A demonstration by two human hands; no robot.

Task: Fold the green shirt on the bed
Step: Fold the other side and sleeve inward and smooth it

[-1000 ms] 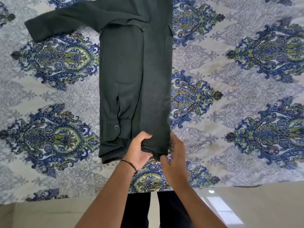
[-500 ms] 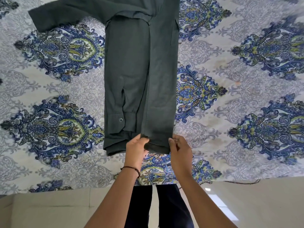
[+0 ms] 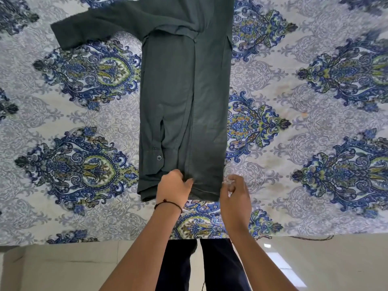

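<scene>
- Both hands have let go of the hem since a second ago — then they pinched the shirt's lower edge together, and now they sit apart at that edge.
- Bed (image 3: 315,114), under a blue and grey patterned sheet, fills most of the view; pale floor (image 3: 63,267) runs along the near side.
- Shirt (image 3: 184,97) lies flat at the sheet's centre as a long narrow strip, sides folded in, running away from the person; its hem is at the near end, right at the fingertips.
- One sleeve (image 3: 100,26) is spread out to the left at the far end; another is folded down the body, its cuff button (image 3: 159,157) showing near the hem.
- Left hand (image 3: 173,189) rests on the hem left of the centre fold, fingers together and curled onto the cloth, thumb pointing right; whether it grips cloth I cannot tell.
- Right hand (image 3: 235,192) is just beside the hem's right corner, fingers loosely curled — blurred, holding nothing visible.
- Thread band (image 3: 168,203) circles the left wrist.
</scene>
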